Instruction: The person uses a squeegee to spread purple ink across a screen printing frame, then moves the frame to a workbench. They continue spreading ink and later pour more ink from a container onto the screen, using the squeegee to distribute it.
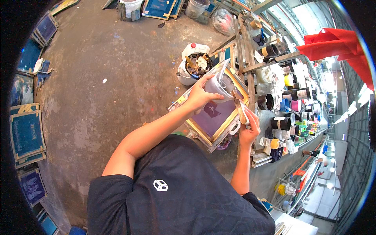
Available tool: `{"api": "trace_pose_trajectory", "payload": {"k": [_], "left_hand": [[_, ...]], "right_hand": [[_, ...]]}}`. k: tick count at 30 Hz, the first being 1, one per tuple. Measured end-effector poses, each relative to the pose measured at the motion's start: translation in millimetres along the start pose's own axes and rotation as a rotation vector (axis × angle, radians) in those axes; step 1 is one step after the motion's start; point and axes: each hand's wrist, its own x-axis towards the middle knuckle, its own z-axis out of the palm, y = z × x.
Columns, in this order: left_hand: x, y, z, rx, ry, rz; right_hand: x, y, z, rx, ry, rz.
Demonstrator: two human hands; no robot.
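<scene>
My left hand (200,95) grips a translucent plastic tub (216,83), thumb on its near side and fingers around its outer wall. The tub is tilted, with dark smears inside. My right hand (250,127) is closed round a flat, pale tan tool (243,111) with a brownish, stained end, resembling a scraper. That end is by the tub's rim; whether it touches, I cannot tell. Beneath both hands lies a screen-printing frame (213,138), with purple mesh (208,122) and a darker printed shape showing. The tub hides part of the mesh.
A white bin (184,74) with crumpled waste stands beyond the frame. Right of my hands, a bench carries several ink pots, including a black pot (265,102). Metal rack posts (246,51) rise beside it. Screen frames (27,133) lean along the left; red cloth (333,45) hangs upper right.
</scene>
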Motion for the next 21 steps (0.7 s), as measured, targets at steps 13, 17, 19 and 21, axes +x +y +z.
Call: {"api": "trace_pose_trajectory", "payload": {"k": [13,17,19,21], "left_hand": [[-36.6,27.3,-81.1,0.011,0.054,0.044],[-67.6,33.4,-110.8,0.108,0.186,-0.029],[-82.2,32.7,-120.9,0.099,0.220,-0.027],[-93.2,31.1,-128.5,0.057,0.233,-0.041]], "right_hand": [[-35.3,80.1,91.5,0.036,-0.538,0.035],[-51.2,83.4,166.6,-0.056,-0.713,0.143],[-56.6,85.9,193.6,-0.084,-0.736,0.179],[-68.6,103.1,219.3,-0.177,-0.707,0.127]]}}
